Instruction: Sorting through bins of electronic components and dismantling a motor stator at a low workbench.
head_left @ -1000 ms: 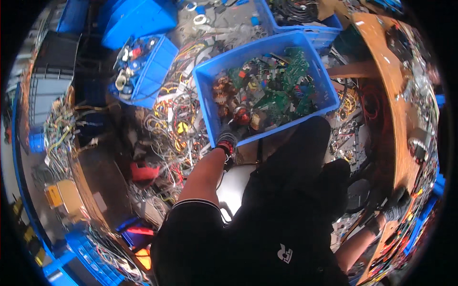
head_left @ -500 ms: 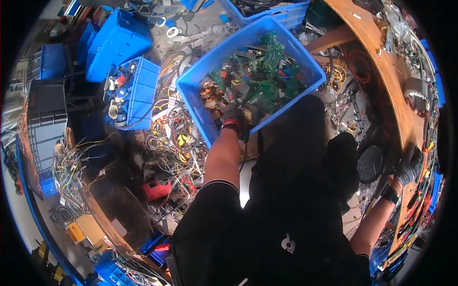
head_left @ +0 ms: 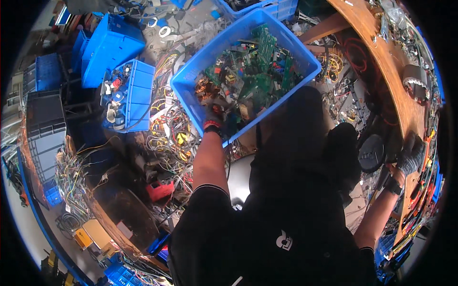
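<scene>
Inside a large blue bin (head_left: 300, 47), my left hand (head_left: 215, 114), in a dark glove with a red cuff, reaches down by the near left wall. Its fingers are dark and blurred against the scrap, so their grip does not show. Close to it lie copper-coloured coils (head_left: 204, 88). Green circuit boards (head_left: 265, 50) and mixed electronic parts fill much of the bin. At the right, my right hand (head_left: 411, 155), in a grey and black glove, rests on the edge of a wooden bench top (head_left: 398, 90), fingers stretched out, holding nothing visible.
Tangled cables (head_left: 167, 128) cover the floor left of the bin. Beyond them stands a smaller blue crate (head_left: 139, 95) of parts, with a tipped blue crate (head_left: 112, 50) behind. A metal ring-shaped core (head_left: 416, 81) sits on the bench, and hand tools (head_left: 420, 186) lie along its right side.
My left hand has moved left and slightly nearer within the bin. My right hand stays at the bench edge. The whole view has shifted a little.
</scene>
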`<state>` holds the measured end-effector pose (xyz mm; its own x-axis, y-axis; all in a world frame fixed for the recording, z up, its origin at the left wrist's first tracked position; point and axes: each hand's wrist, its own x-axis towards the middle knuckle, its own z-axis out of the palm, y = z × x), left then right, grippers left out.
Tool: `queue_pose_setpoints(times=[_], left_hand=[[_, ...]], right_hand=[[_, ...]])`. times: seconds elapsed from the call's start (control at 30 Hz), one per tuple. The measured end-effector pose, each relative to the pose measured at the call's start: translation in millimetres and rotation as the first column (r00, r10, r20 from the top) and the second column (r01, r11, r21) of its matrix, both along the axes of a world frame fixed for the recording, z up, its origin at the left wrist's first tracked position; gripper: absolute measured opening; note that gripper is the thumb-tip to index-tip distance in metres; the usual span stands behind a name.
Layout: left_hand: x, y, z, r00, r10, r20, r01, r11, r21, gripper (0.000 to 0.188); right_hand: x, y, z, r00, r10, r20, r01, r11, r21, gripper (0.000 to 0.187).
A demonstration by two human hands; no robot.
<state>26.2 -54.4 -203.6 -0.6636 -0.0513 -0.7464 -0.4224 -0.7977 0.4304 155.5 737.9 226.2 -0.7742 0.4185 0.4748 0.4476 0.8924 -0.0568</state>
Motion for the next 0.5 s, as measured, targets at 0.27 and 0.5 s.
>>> queue_pose_setpoints(times=[0.27, 0.5], left_hand=[[-32.1, -61.8, 18.9, 0.268, -0.121, 0.956, -0.105, -0.99, -0.096, 0.056], [-71.0, -101.9, 67.6, 0.429, -0.42, 0.8, 0.188, -0.825, -0.533, 0.049]], right_hand=[[-3.6, -0.4, 4.6, 0.997, -0.043, 0.069, 0.039, 0.997, 0.062, 0.038], [-2.3, 10.6, -0.4, 0.992, -0.094, 0.09, 0.088, 0.994, 0.063, 0.044]])
